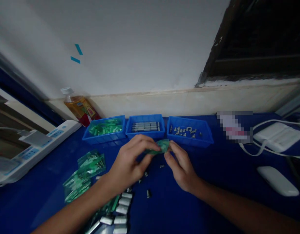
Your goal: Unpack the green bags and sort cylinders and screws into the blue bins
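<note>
Between my hands is a small green plastic bag (164,145), held up just in front of the blue bins. My left hand (134,157) pinches its left side, fingers closed. At its right edge, the thumb and fingers of my right hand (180,165) are pressed together on the bag. What lies inside the bag is hard to make out. Below my hands several loose screws (148,194) lie on the blue table. Silver metal cylinders (122,209) lie in a row near my left forearm, beside more green pieces partly hidden by that arm.
Filled green bags (91,164) lie at left. Blue bins hold green plastic pieces (107,126), metal cylinders (145,126) and screws (183,131). A power strip (35,152) and a bottle (80,105) stand left; a white mouse (278,181) and cabled white box (279,136) are right.
</note>
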Action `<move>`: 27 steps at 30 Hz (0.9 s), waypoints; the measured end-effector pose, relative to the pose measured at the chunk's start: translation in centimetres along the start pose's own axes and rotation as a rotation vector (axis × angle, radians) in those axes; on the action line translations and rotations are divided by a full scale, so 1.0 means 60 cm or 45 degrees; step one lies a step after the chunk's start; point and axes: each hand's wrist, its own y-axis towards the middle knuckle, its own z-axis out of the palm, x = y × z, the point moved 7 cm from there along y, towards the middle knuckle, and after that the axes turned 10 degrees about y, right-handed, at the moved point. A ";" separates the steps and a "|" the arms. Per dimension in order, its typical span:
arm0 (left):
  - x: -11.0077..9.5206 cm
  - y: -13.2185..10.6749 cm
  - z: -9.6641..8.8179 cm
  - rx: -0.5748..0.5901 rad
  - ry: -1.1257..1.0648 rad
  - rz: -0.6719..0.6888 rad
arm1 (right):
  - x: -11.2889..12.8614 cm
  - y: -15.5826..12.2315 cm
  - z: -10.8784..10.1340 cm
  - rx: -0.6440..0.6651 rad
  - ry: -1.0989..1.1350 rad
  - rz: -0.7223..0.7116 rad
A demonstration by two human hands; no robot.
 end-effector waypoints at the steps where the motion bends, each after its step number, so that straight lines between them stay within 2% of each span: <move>1: -0.011 -0.005 0.008 0.054 0.092 0.110 | -0.003 0.000 -0.001 0.008 0.060 0.030; 2: -0.016 -0.011 0.017 0.101 0.162 0.181 | -0.005 0.000 0.000 0.022 0.098 0.049; 4: -0.013 -0.017 0.028 0.159 0.246 0.204 | -0.008 -0.002 0.003 0.059 0.142 0.079; 6: -0.004 -0.016 0.034 0.206 0.249 0.152 | -0.011 -0.003 0.006 0.077 0.188 0.108; 9: 0.005 -0.011 0.039 0.296 0.079 0.067 | -0.019 -0.003 0.007 0.032 0.179 0.132; 11: 0.017 -0.008 0.040 0.316 -0.100 -0.093 | -0.020 -0.003 0.006 -0.012 0.090 0.089; 15: 0.063 -0.017 0.047 0.251 -0.403 -0.583 | -0.007 -0.008 0.014 0.013 -0.075 -0.117; 16: 0.071 -0.019 0.049 0.254 -0.426 -0.652 | -0.005 -0.011 0.019 0.041 -0.111 -0.162; 18: 0.079 -0.017 0.046 0.301 -0.370 -0.668 | -0.002 -0.017 0.028 0.106 -0.198 -0.210; 20: 0.088 -0.004 0.018 0.288 -0.137 -0.577 | -0.003 -0.021 0.033 0.139 -0.293 -0.201; 21: 0.095 0.006 -0.008 0.219 0.037 -0.519 | -0.003 -0.022 0.034 0.146 -0.330 -0.186; 23: 0.118 0.022 -0.080 -0.048 0.438 -0.498 | -0.003 -0.022 0.034 0.151 -0.382 -0.158; 24: 0.135 0.027 -0.113 -0.149 0.541 -0.523 | -0.002 -0.022 0.034 0.155 -0.399 -0.149; 27: 0.191 0.038 -0.174 -0.219 0.568 -0.555 | 0.000 -0.021 0.036 0.179 -0.428 -0.130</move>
